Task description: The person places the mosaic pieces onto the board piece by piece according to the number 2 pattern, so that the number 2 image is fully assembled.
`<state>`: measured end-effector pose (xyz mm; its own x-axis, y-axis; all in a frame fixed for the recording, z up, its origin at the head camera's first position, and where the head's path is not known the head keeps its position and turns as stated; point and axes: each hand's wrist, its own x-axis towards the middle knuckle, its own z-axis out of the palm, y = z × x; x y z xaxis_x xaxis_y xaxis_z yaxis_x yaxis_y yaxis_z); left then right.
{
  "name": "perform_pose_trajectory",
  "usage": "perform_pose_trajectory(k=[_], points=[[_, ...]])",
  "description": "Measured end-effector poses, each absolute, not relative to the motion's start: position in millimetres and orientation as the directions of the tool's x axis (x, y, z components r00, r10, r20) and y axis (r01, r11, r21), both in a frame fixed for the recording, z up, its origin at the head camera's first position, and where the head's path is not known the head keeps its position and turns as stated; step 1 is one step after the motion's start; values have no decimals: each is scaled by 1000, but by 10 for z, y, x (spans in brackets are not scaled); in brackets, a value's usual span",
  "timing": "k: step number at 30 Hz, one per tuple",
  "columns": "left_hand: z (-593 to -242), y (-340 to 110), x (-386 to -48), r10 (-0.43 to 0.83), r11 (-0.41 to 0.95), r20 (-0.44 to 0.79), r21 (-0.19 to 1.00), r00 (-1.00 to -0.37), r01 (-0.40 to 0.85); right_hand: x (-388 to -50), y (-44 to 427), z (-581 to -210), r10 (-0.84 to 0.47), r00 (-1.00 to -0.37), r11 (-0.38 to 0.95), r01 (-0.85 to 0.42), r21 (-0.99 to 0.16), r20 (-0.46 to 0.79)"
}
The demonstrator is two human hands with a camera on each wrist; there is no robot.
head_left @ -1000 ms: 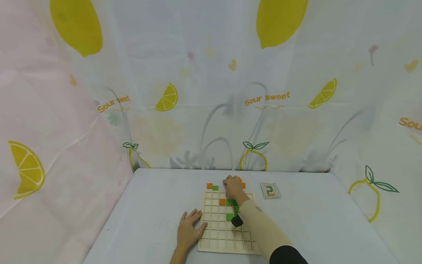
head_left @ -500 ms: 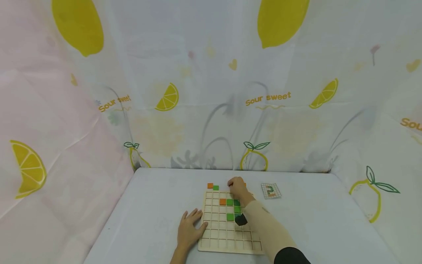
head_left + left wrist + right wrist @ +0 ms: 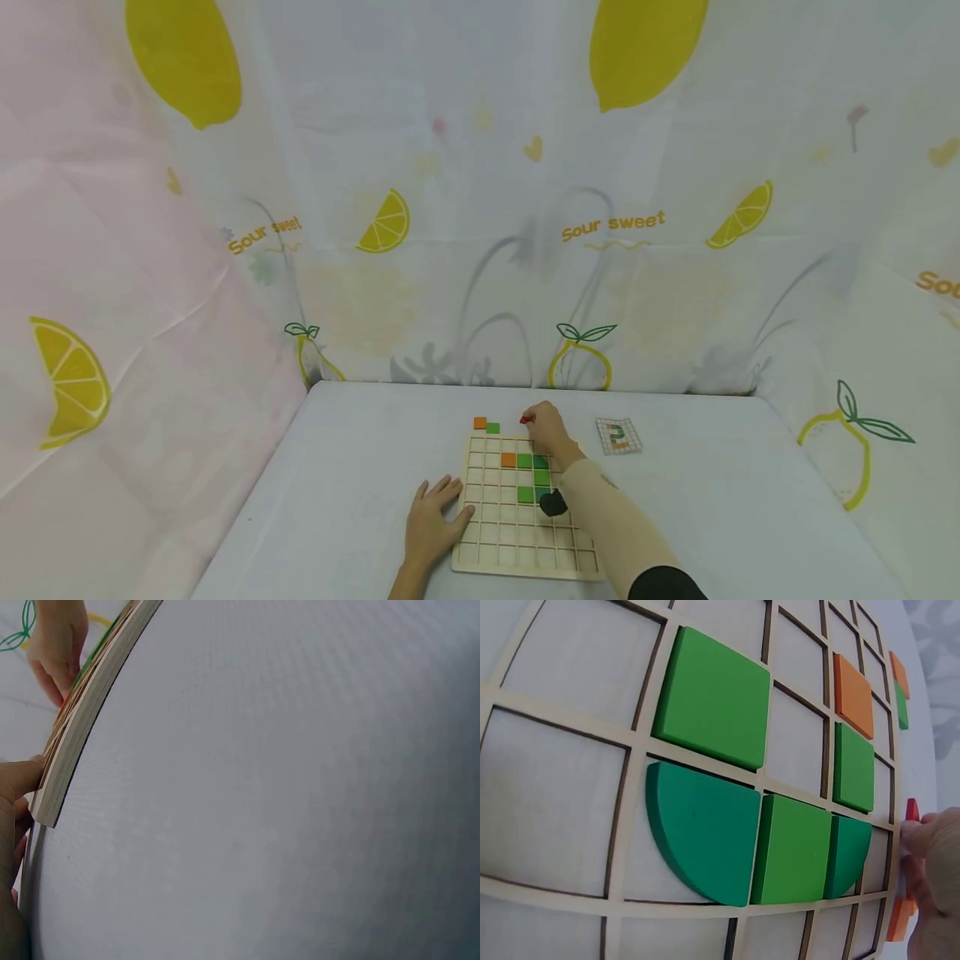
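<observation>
A wooden grid board (image 3: 495, 533) lies on the white table. In its cells sit an orange square (image 3: 853, 696), green squares (image 3: 712, 697) and dark green quarter-round tiles (image 3: 705, 829). Beyond the board's far edge, my right hand (image 3: 549, 428) pinches a small red tile (image 3: 526, 420) between thumb and fingers; the tile's full shape is hidden. My left hand (image 3: 432, 527) rests at the board's left edge with fingers spread, its thumb touching the rim. The left wrist view catches the board's side (image 3: 90, 712) and part of this hand.
An orange tile (image 3: 480, 423) and a green tile (image 3: 492, 428) lie past the board's far left corner. More orange tiles (image 3: 898, 921) are partly behind my right hand. A small pattern card (image 3: 618, 436) lies to the right. Lemon-print cloth (image 3: 465, 275) surrounds the table.
My right hand has shifted slightly right above the loose tiles, and a red tile now shows in its fingertips. My left hand has stayed at the board's edge.
</observation>
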<state>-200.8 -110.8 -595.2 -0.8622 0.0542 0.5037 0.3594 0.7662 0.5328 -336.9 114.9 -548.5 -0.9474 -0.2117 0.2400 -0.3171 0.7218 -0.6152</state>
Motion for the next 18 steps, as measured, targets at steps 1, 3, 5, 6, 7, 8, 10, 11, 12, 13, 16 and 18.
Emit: perform_pose_trajectory(k=[1, 3, 5, 6, 7, 8, 10, 11, 12, 13, 16, 18], points=[[-5954, -1108, -2008, 52, 767, 505, 532, -862, 358, -3476, 1186, -5628, -218, -944, 726, -327, -604, 249], [-5954, -1108, -2006, 50, 771, 509, 527, -860, 356, -3657, 1225, -5883, -227, -931, 744, -354, -567, 285], [-5960, -1109, -2009, 47, 773, 519, 523, -854, 360, -3964, 1310, -6359, -245, -900, 759, -409, -506, 360], [-5965, -1108, -2009, 44, 772, 522, 523, -852, 361, -4112, 1345, -6571, -247, -900, 771, -406, -490, 358], [-5969, -1108, -2011, 43, 771, 524, 524, -850, 362, -4222, 1378, -6757, -259, -885, 789, -425, -444, 386], [-5971, -1108, -2012, 44, 771, 526, 523, -849, 363, -4299, 1392, -6897, -266, -880, 798, -430, -422, 393], [-5977, -1106, -2015, 45, 771, 524, 523, -850, 363, -4305, 1388, -6914, -259, -902, 802, -400, -444, 345], [-5977, -1106, -2016, 46, 771, 519, 524, -853, 360, -4210, 1369, -6770, -256, -912, 797, -387, -465, 320], [-5975, -1105, -2017, 47, 771, 513, 526, -857, 358, -4087, 1336, -6580, -247, -918, 788, -376, -487, 310], [-5971, -1104, -2018, 47, 772, 506, 529, -861, 353, -3926, 1301, -6364, -245, -920, 786, -374, -492, 307], [-5958, -1100, -2018, 47, 771, 486, 537, -873, 341, -3525, 1218, -5770, -219, -941, 780, -328, -533, 259], [-5949, -1096, -2016, 45, 768, 474, 546, -879, 334, -3395, 1198, -5591, -216, -948, 797, -309, -519, 234]])
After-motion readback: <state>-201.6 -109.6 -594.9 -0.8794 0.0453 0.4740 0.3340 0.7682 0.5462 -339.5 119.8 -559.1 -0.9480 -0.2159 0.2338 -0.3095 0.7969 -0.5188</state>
